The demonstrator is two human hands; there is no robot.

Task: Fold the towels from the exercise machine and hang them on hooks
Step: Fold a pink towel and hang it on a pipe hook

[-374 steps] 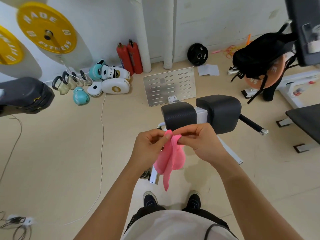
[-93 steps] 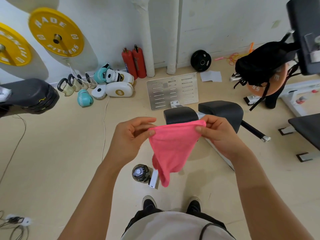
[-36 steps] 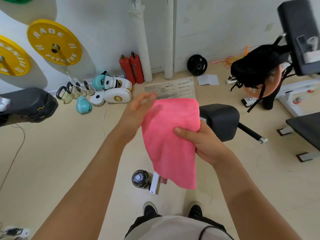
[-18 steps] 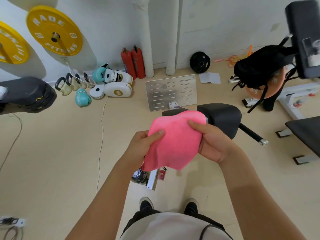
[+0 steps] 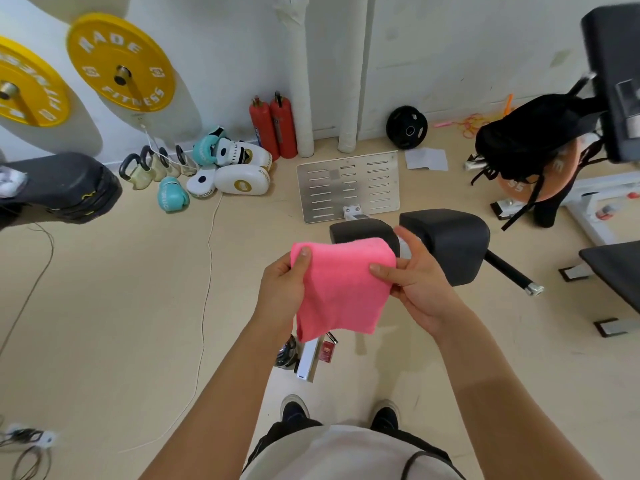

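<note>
Pink towel (image 5: 341, 289) — held in the air in front of the person, above the floor (image 5: 104, 306) and just in front of the two black pads (image 5: 443, 244) of the exercise machine. It hangs doubled over, the top edge a smooth fold, the bottom edges loose and a little uneven.

Left hand (image 5: 282, 289) — grasps the towel's upper left corner, thumb pressed on the front face, the other fingers behind the cloth.

Right hand (image 5: 412, 275) — pinches the right edge between thumb and the fingers behind; the index finger stands raised, free of the cloth.

Step in hand, as judged — folding. The towel looks to be folded at least once and is being squared up between the two hands; no hanging has begun.

Next move, as judged — one more fold or a tidying of the lower edges, which do not line up, then a carry to the hooks. No hooks show in this view, so the person would have to turn or walk to find them. Both grips need to hold the layers together so the fold does not slip open on the way.

Also present — yellow weight plates (image 5: 121, 64) on the wall, two red fire extinguishers (image 5: 273, 126), boxing gloves and pads (image 5: 225, 168), a black bag (image 5: 533, 140).
</note>
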